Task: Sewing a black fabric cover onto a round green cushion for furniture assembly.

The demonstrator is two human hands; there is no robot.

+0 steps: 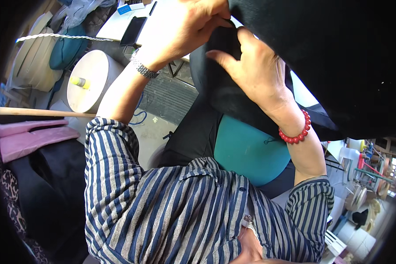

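Note:
A large sheet of black fabric (339, 53) fills the upper right and hangs down in front of me. My left hand (202, 22), at the top, pinches the fabric's edge between its fingers; a metal watch band circles that wrist. Close beside it, my right hand (262, 72) grips the same fabric, its thumb stretched toward the left and the black cloth between thumb and forefinger. Some right fingers are hidden. A red bead bracelet (295, 137) is on the right wrist. Below the fabric, a smooth teal piece (251, 149) lies across my lap.
At upper left, a white table (114, 28) carries a black phone (133, 31) and a blue card. Left of my arm stands a big white roll (89, 81) with a yellow core, above a wooden rod (44, 112) and pink folded material (37, 136). Spools and racks crowd the right.

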